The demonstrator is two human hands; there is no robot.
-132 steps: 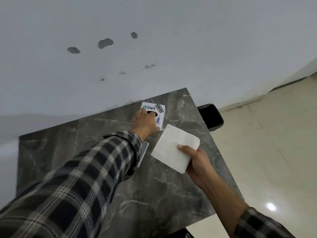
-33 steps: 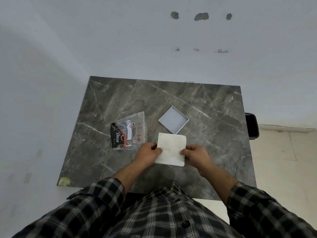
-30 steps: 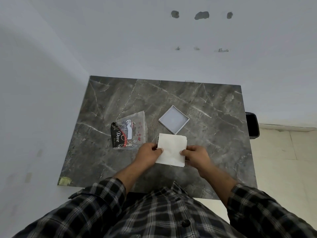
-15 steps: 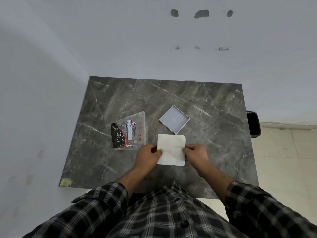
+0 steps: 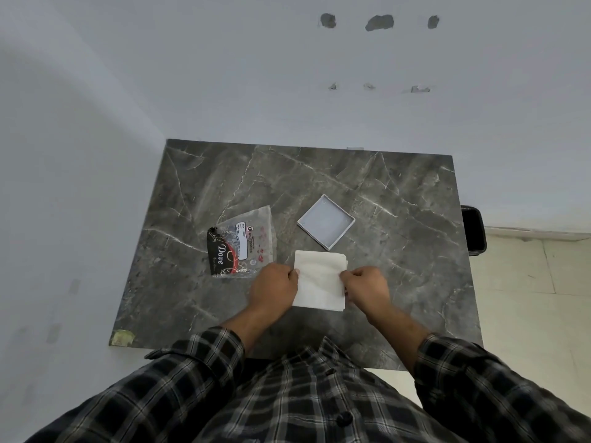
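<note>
Head view, looking down: a folded white napkin [image 5: 319,279] lies on the near middle of the dark marble counter [image 5: 399,193]. The left hand [image 5: 273,287] pinches its left edge and the right hand [image 5: 364,286] pinches its right edge, fingers curled. Seconds earlier only the right hand held it while the left reached for a box at the counter's edge. A Dove packet [image 5: 241,246] lies to the left and a square grey lid [image 5: 325,222] just beyond, both unmoved over the last second.

Left hand [image 5: 273,287], right hand [image 5: 364,284] side by side, fingers curled, pinching.
</note>
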